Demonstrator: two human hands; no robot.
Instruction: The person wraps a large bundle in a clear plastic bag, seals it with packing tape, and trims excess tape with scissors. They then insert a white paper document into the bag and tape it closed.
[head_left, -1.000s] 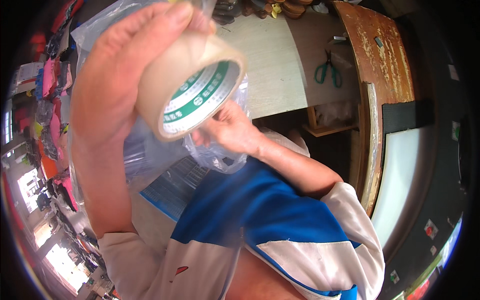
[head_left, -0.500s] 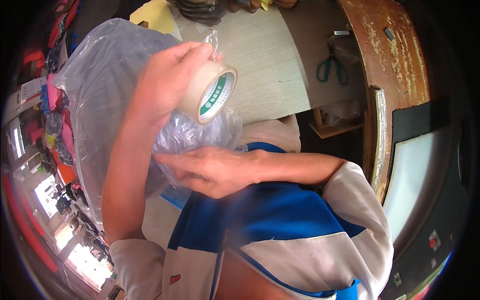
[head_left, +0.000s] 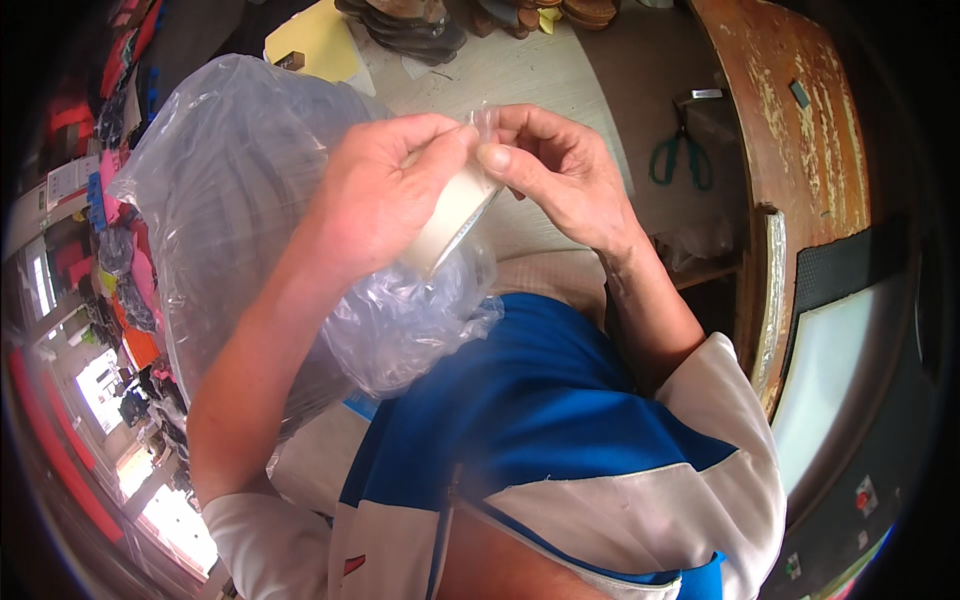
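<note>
A roll of packing tape (head_left: 450, 222) is gripped in my left hand (head_left: 385, 190), tilted above a bulging clear plastic bag (head_left: 240, 170). My right hand (head_left: 570, 175) meets the left at the top of the roll. Between its thumb and fingertips it pinches the clear loose end of the tape (head_left: 484, 122). Below the roll, the gathered part of the bag (head_left: 400, 335) lies bunched against my lap. What fills the bag shows only as a greyish mass through the plastic.
Behind the hands is a pale tabletop (head_left: 520, 75) with dark stacked pieces (head_left: 400, 25) and a yellow sheet (head_left: 315, 45) at its far edge. Green-handled scissors (head_left: 682, 160) lie to the right, beside a worn wooden board (head_left: 790, 110). Colourful items crowd the far left.
My right hand has left the bunched bag and moved up to the tape's loose end. The roll has turned and shifted slightly right and down in my left hand.
</note>
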